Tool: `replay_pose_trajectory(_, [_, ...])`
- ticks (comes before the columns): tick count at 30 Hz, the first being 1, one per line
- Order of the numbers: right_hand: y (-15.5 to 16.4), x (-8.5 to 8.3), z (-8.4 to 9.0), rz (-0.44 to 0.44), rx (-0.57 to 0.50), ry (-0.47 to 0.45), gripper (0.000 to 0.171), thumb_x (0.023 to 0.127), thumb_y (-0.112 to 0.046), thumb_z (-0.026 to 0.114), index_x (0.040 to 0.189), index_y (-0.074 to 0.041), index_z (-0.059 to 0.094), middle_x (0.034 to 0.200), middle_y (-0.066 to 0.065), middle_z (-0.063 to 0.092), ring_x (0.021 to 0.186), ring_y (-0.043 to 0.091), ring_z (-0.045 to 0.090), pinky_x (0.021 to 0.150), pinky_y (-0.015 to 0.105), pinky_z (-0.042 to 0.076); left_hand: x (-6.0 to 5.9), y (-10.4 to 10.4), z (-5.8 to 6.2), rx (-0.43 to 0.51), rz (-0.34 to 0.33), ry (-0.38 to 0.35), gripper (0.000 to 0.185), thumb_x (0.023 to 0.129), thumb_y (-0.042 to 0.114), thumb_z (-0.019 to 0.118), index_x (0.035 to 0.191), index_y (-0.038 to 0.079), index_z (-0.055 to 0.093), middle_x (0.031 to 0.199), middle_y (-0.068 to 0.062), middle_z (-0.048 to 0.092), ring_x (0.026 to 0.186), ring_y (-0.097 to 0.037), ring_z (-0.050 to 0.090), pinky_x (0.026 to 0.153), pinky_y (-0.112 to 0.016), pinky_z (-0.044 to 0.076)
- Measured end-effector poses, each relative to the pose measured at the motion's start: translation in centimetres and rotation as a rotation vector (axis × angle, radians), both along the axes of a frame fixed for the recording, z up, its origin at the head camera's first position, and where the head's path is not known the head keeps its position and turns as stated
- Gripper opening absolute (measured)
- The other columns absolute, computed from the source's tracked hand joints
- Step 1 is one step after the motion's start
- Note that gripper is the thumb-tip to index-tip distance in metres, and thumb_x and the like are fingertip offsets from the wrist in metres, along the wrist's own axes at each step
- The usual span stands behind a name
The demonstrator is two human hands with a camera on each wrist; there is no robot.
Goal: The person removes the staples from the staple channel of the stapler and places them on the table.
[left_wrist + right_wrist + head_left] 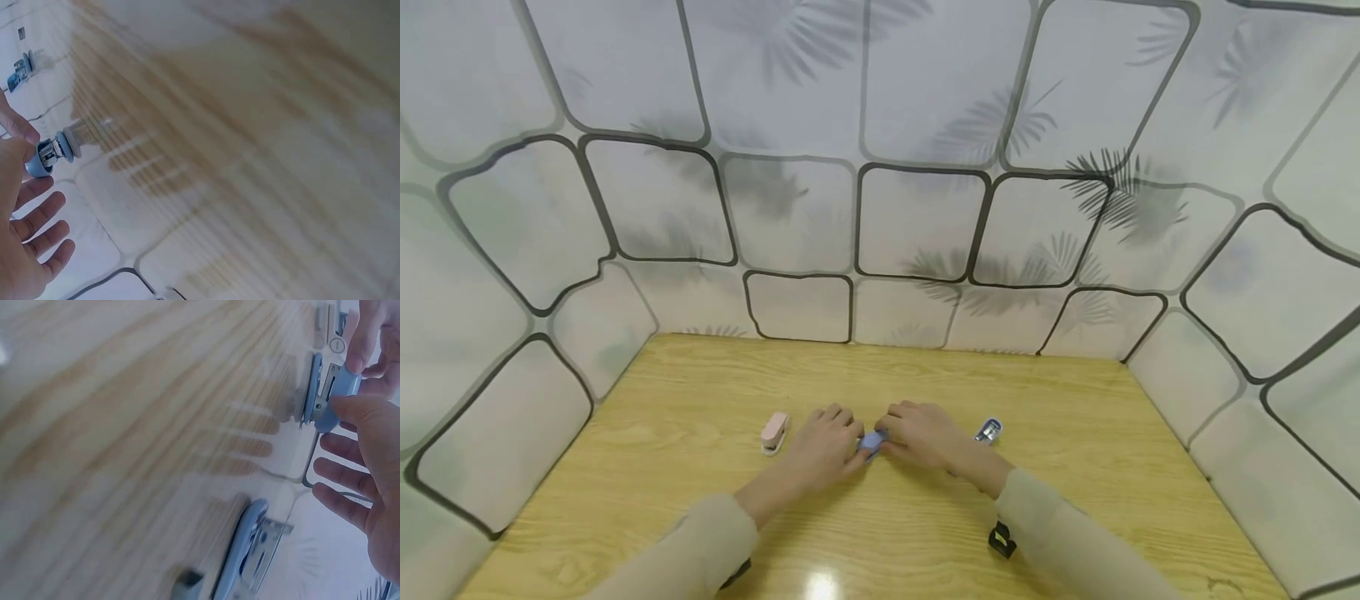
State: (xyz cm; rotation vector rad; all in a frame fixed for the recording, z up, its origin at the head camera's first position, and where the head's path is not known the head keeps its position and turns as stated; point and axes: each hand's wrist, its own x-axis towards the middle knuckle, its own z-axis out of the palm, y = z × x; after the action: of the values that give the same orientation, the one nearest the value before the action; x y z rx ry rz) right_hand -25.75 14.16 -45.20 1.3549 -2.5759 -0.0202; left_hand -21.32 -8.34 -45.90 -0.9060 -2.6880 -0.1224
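Observation:
A small blue stapler (872, 442) is on the wooden table between my two hands. My left hand (829, 444) pinches its left side between thumb and index finger, while the other fingers spread loosely in the left wrist view. From the other side, my right hand (922, 435) pinches the same stapler with thumb and index finger. The right wrist view shows its blue top (337, 390) raised from the base, the metal channel visible between them. Beyond my right wrist lies a second blue stapler (989, 431), its metal inside exposed, partly hidden by the arm.
A pink stapler (775, 432) stands left of my left hand. A small grey piece (188, 585) is near the second blue stapler. A black wrist-strap part (1002, 540) sits beside the right sleeve. Patterned white panels (917, 221) border the table (880, 533) behind and sideways.

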Motion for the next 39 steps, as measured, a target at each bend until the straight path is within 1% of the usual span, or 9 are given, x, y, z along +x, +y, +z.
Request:
replay_pose_trajectory(3, [0.9, 0.2, -0.1, -0.002, 0.005, -0.001, 0.026, 0.098, -0.035, 0.075, 0.117, -0.016, 0.074, 0.105, -0.003, 0.073, 0.087, 0.01, 0.067, 0.071, 0.019, 0.055, 0.0, 0.7, 0.0, 0.009, -0.015, -0.029, 0.03, 0.1, 0.04, 0.071, 0.108, 0.011, 0.074, 0.107, -0.004, 0.073, 0.1, -0.021, 0.065, 0.089, -0.04, 0.058])
replay_pose_trajectory(12, [2.3, 0.7, 0.2, -0.016, -0.003, -0.005, 0.025, 0.099, -0.033, 0.074, 0.117, -0.016, 0.074, 0.105, -0.003, 0.073, 0.088, 0.01, 0.067, 0.073, 0.021, 0.056, 0.0, 1.8, 0.1, -0.014, -0.04, -0.011, 0.031, 0.101, 0.042, 0.068, 0.109, 0.013, 0.074, 0.107, -0.003, 0.074, 0.1, -0.02, 0.066, 0.088, -0.037, 0.059])
replay_pose_trajectory(14, [2.4, 0.9, 0.2, -0.019, -0.002, -0.001, 0.025, 0.099, -0.034, 0.075, 0.117, -0.016, 0.074, 0.106, -0.003, 0.073, 0.089, 0.01, 0.068, 0.074, 0.022, 0.057, 0.0, 1.9, 0.1, -0.018, -0.027, -0.027, 0.034, 0.101, 0.044, 0.068, 0.11, 0.011, 0.074, 0.108, -0.004, 0.074, 0.101, -0.021, 0.066, 0.089, -0.038, 0.059])
replay_pose_trajectory(20, [2.4, 1.0, 0.4, -0.02, -0.002, -0.007, 0.031, 0.098, -0.034, 0.075, 0.123, -0.016, 0.073, 0.11, -0.001, 0.072, 0.091, 0.012, 0.069, 0.075, 0.023, 0.058, 0.4, 1.7, -0.5, -0.002, 0.062, -0.157, 0.046, 0.098, 0.052, 0.07, 0.114, 0.009, 0.073, 0.113, -0.008, 0.072, 0.108, -0.026, 0.066, 0.098, -0.048, 0.057])
replay_pose_trajectory(23, [2.3, 1.1, 0.3, -0.013, 0.01, -0.008, 0.034, 0.099, -0.036, 0.075, 0.127, -0.017, 0.071, 0.112, -0.002, 0.072, 0.092, 0.011, 0.068, 0.075, 0.023, 0.058, 0.6, 1.6, -1.0, 0.038, 0.087, -0.195, 0.043, 0.098, 0.051, 0.071, 0.11, 0.009, 0.072, 0.111, -0.008, 0.071, 0.106, -0.026, 0.065, 0.095, -0.048, 0.057])
replay_pose_trajectory(27, [2.2, 1.1, 0.2, 0.002, 0.019, -0.008, 0.035, 0.099, -0.039, 0.074, 0.127, -0.018, 0.07, 0.113, -0.002, 0.071, 0.094, 0.012, 0.068, 0.077, 0.025, 0.058, 0.8, 1.8, -1.3, 0.077, 0.1, -0.201, 0.038, 0.097, 0.047, 0.074, 0.105, 0.009, 0.071, 0.108, -0.008, 0.07, 0.103, -0.026, 0.064, 0.088, -0.046, 0.056])
replay_pose_trajectory(32, [2.0, 1.1, 0.0, 0.012, 0.032, 0.012, 0.034, 0.099, -0.039, 0.073, 0.127, -0.019, 0.07, 0.113, -0.002, 0.071, 0.098, 0.014, 0.069, 0.082, 0.028, 0.06, 0.7, 2.3, -1.4, 0.102, 0.102, -0.18, 0.034, 0.097, 0.044, 0.074, 0.1, 0.011, 0.07, 0.105, -0.008, 0.069, 0.1, -0.026, 0.063, 0.082, -0.043, 0.054])
replay_pose_trajectory(36, [1.8, 1.2, 0.0, 0.008, 0.042, 0.019, 0.034, 0.099, -0.041, 0.072, 0.127, -0.021, 0.07, 0.113, -0.003, 0.072, 0.099, 0.013, 0.069, 0.082, 0.028, 0.06, 0.8, 2.6, -1.5, 0.103, 0.115, -0.165, 0.035, 0.095, 0.043, 0.076, 0.104, 0.01, 0.071, 0.101, -0.007, 0.068, 0.096, -0.024, 0.062, 0.08, -0.041, 0.053])
replay_pose_trajectory(39, [1.6, 1.1, 0.0, 0.001, 0.045, 0.019, 0.034, 0.099, -0.041, 0.072, 0.126, -0.021, 0.07, 0.111, -0.004, 0.071, 0.097, 0.012, 0.068, 0.079, 0.027, 0.059, 0.9, 2.7, -1.5, 0.1, 0.133, -0.163, 0.035, 0.094, 0.042, 0.079, 0.105, 0.01, 0.071, 0.101, -0.007, 0.067, 0.095, -0.023, 0.061, 0.08, -0.041, 0.052])
